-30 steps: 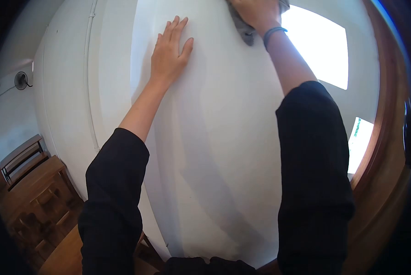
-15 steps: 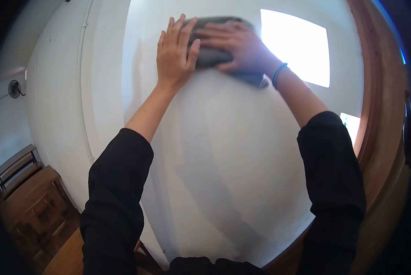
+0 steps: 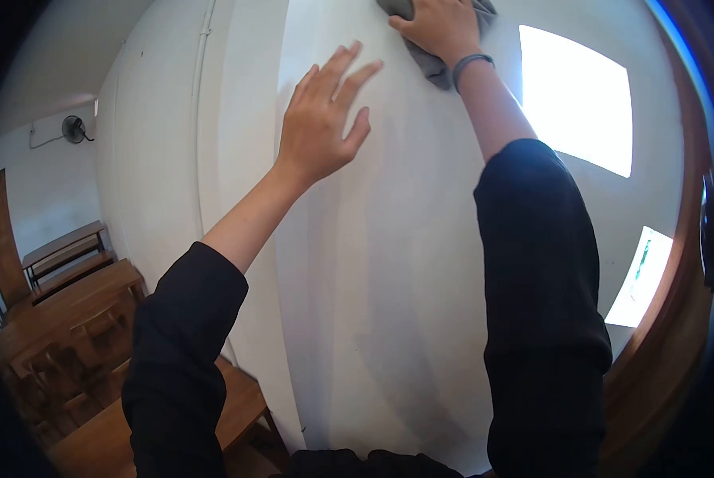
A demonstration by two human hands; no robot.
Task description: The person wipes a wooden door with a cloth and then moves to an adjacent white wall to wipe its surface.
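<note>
A white wall (image 3: 404, 263) fills the middle of the head view. High on it, at the top edge of the frame, my right hand (image 3: 444, 30) presses a crumpled grey cloth (image 3: 432, 68) against the surface. The cloth's upper part runs out of view, and a dark band circles my right wrist. Lower and to the left, my left hand (image 3: 321, 119) is raised before the wall with its fingers spread and nothing in it. A gap separates it from the cloth.
Two bright white rectangles, a large one (image 3: 577, 99) and a smaller one (image 3: 642, 279), show at the right near a brown wooden frame (image 3: 695, 151). Wooden tables (image 3: 241, 406) and benches (image 3: 70, 259) stand at lower left. A wall fan (image 3: 74, 129) hangs behind them.
My left hand has come off the cloth and is now apart from it. My right hand has carried the cloth upward along the wall. The view has turned slightly left.
</note>
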